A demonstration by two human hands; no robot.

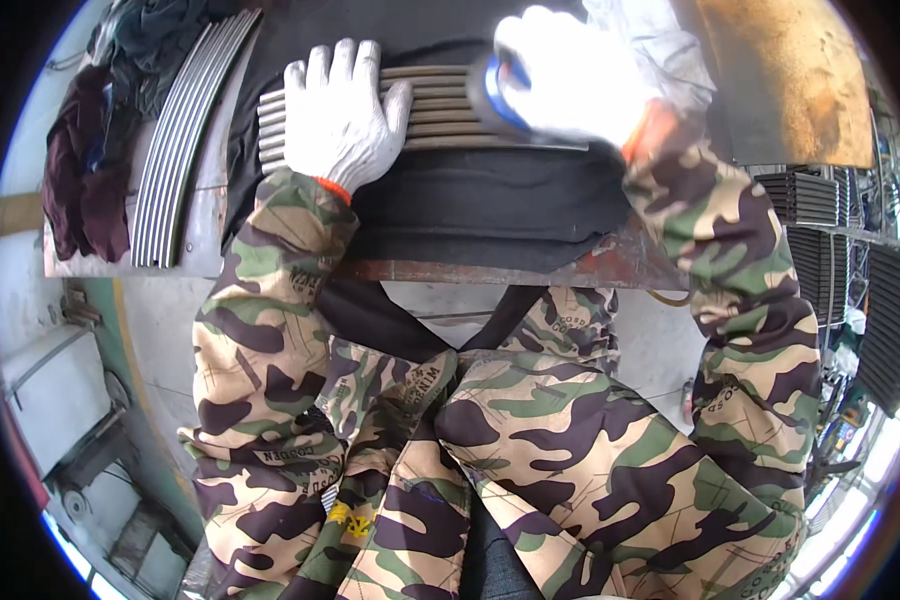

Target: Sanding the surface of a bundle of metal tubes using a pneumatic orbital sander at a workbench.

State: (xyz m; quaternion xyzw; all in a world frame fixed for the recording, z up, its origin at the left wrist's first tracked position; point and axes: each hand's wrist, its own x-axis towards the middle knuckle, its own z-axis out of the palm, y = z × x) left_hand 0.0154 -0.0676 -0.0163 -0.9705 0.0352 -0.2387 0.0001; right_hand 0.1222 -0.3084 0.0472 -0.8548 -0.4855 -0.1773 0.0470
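a table [202, 225] is spanning the top of the view, and a black cloth [470, 200] is covering its middle. the person's camouflage sleeves [260, 350] are reaching up over its near edge. at the right, a rust-stained sheet [790, 70] is lying on the far side. at the left, a bundle of pale bars [190, 140] is resting side by side, with a maroon cloth [90, 170] lying crumpled just beside it. the metal bars [440, 105] under the hands are lying crosswise in a row on the black cloth. a white cloth [660, 40] is sitting behind the right hand [575, 80], which is curling around a blue-edged thing [505, 92] over the right part of the row; blur is hiding its kind. the left hand [345, 120], also white-gloved, is lying flat on the row's left part, fingers spreading and thumb standing apart. orange cuffs [334, 188] are showing at both wrists.
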